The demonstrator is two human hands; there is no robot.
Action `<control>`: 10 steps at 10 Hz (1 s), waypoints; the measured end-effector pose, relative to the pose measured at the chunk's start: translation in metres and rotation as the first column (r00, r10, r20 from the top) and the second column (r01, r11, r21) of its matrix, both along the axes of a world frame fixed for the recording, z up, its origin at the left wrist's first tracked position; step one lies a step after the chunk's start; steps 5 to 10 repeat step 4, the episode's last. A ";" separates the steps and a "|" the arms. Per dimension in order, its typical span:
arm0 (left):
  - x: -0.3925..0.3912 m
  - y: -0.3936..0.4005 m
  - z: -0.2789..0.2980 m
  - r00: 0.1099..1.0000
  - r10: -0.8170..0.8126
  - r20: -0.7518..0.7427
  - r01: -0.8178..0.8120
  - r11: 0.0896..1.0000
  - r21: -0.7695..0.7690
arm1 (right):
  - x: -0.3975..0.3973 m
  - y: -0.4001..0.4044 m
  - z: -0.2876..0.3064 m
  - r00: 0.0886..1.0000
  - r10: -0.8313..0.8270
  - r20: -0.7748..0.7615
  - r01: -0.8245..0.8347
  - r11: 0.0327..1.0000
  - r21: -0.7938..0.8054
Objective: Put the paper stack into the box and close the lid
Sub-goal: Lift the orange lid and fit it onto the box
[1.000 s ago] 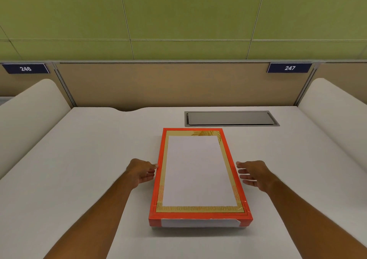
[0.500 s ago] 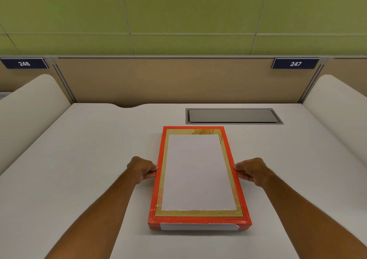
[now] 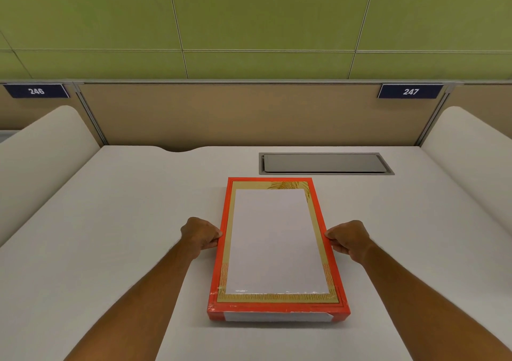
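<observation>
A flat red box (image 3: pixel 277 309) lies lengthwise in the middle of the white desk (image 3: pixel 110 222), lid down. Its top has a gold frame around a white rectangle (image 3: pixel 274 239); I cannot tell whether that is a sheet of paper or part of the lid. No separate paper stack is visible. My left hand (image 3: pixel 201 234) pinches the box's left long edge about halfway along. My right hand (image 3: pixel 349 239) pinches the right long edge opposite it. Both thumbs rest on the red rim, and the other fingers curl under the side.
A grey recessed hatch (image 3: pixel 325 163) sits in the desk just behind the box. Rounded white dividers rise at the left (image 3: pixel 41 153) and right (image 3: pixel 471 150). A beige panel (image 3: pixel 249 111) with number plates 246 and 247 closes the back.
Both hands, open beside the box a second ago, have moved inward and closed on its long edges. The box itself has not shifted.
</observation>
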State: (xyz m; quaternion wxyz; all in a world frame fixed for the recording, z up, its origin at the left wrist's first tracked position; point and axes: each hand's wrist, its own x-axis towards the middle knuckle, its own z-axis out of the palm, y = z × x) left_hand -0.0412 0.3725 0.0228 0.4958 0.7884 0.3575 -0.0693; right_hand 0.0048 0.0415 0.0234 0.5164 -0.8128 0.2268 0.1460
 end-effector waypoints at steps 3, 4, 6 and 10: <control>0.002 -0.028 0.030 0.908 -0.414 0.066 0.312 0.772 0.554 | -0.013 0.041 0.030 0.886 0.386 0.256 -0.164 0.777 -0.608; 0.006 -0.037 0.044 0.855 -0.514 0.071 0.312 0.618 0.722 | -0.011 0.051 0.041 0.819 0.479 0.315 -0.130 0.691 -0.711; 0.006 -0.037 0.044 0.855 -0.514 0.071 0.312 0.618 0.722 | -0.011 0.051 0.041 0.819 0.479 0.315 -0.130 0.691 -0.711; 0.006 -0.037 0.044 0.855 -0.514 0.071 0.312 0.618 0.722 | -0.011 0.051 0.041 0.819 0.479 0.315 -0.130 0.691 -0.711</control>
